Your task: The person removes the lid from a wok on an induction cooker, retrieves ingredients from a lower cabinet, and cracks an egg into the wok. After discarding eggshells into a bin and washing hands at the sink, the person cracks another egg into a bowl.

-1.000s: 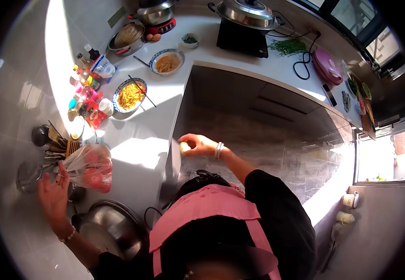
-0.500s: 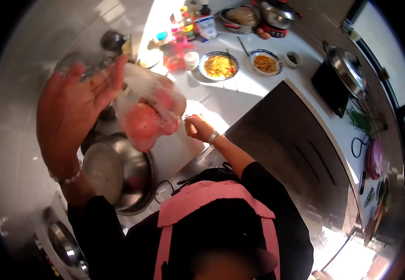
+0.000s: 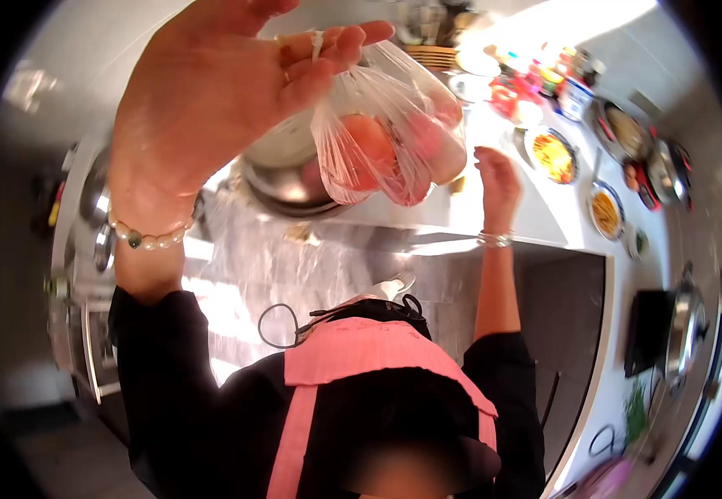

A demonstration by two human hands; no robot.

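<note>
My left hand (image 3: 211, 104) is raised high at the upper left, with the twisted neck of a clear plastic bag (image 3: 382, 91) hooked in its fingers. Inside the bag are round red tomatoes (image 3: 365, 152), with paler items blurred by the plastic. The bag hangs over the counter's front edge, beside a steel basin (image 3: 294, 185). My right hand (image 3: 501, 187) is apart from the bag, to its right above the counter, with loosely bent fingers and nothing visible in them.
On the white counter (image 3: 536, 212) stand a plate of yellow and red food (image 3: 554, 158), a plate of noodle-like food (image 3: 605, 209), and bottles with a white packet (image 3: 575, 98). A lidded pot (image 3: 684, 333) is farther right. Grey floor (image 3: 236, 266) shows below the counter edge.
My view has turned left, so the counter and plates appear farther right. My left hand and the hanging bag now appear higher and farther right; my right hand's fingers now point upward.
</note>
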